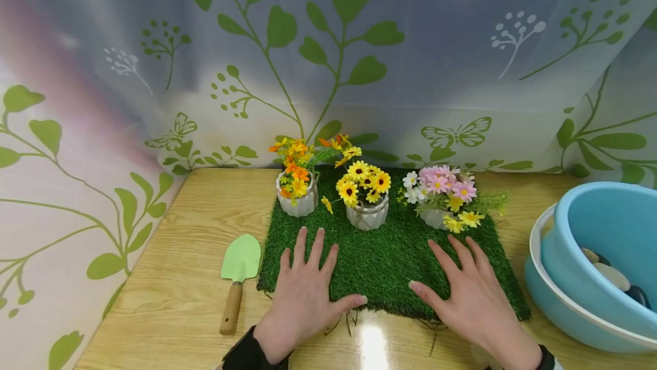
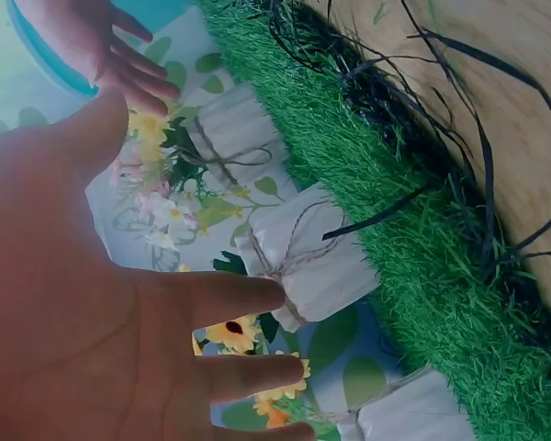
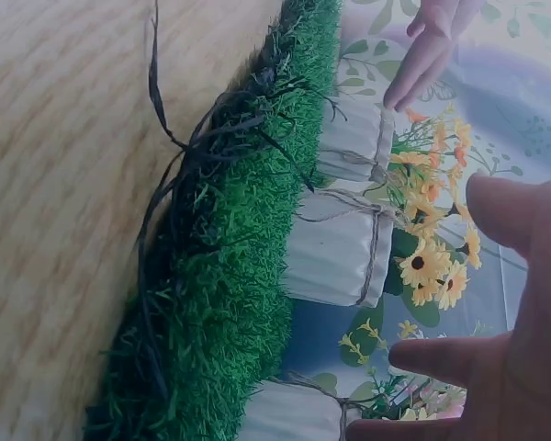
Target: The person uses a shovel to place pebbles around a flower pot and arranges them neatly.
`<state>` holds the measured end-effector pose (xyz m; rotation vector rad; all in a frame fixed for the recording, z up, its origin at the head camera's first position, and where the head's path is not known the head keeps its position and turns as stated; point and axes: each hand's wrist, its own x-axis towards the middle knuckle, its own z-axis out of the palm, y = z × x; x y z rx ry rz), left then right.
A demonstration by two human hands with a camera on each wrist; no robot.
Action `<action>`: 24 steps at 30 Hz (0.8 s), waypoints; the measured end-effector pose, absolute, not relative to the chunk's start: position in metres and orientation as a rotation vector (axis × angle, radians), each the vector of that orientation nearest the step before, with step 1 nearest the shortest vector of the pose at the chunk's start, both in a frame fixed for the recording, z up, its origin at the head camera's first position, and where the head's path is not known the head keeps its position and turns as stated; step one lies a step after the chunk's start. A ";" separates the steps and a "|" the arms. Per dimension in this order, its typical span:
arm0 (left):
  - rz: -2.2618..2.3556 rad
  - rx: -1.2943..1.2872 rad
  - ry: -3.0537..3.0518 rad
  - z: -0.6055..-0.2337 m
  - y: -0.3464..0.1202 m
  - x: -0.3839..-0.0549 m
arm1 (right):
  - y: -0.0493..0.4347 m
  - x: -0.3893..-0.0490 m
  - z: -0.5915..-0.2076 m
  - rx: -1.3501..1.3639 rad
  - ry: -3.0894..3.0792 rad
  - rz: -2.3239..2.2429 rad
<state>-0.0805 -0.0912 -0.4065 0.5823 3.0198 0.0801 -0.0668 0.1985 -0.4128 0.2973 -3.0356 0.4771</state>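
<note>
My left hand [image 1: 306, 296] is spread over the left front of a green artificial turf mat [image 1: 382, 267], holding nothing. Over the mat's right front, my right hand [image 1: 469, 296] has its fingers spread too and is likewise bare. Along the back of the mat stand three white pots tied with twine: one with orange flowers [image 1: 296, 170] at left, one with yellow flowers [image 1: 359, 182] in the middle, one with pink and white flowers [image 1: 443, 183] at right. In the left wrist view, the middle pot [image 2: 308, 248] shows beyond my fingers. The right wrist view shows the same pot [image 3: 335, 248].
Left of the mat lies a trowel [image 1: 239, 273] with a pale green blade and wooden handle. At right, a light blue bucket [image 1: 580, 227] with stones [image 1: 612, 275] inside stands on the table [image 1: 169, 256]. A leaf-patterned curtain [image 1: 369, 85] hangs behind. Loose dark strands [image 2: 482, 156] trail from the mat's front edge.
</note>
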 end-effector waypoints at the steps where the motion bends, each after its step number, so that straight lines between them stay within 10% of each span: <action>1: 0.073 0.585 3.007 -0.407 -0.092 -0.081 | 0.199 -0.067 -0.413 0.295 -3.043 0.485; 24: 0.161 0.739 2.753 -0.431 -0.087 -0.090 | 0.230 -0.027 -0.335 0.229 -2.713 0.508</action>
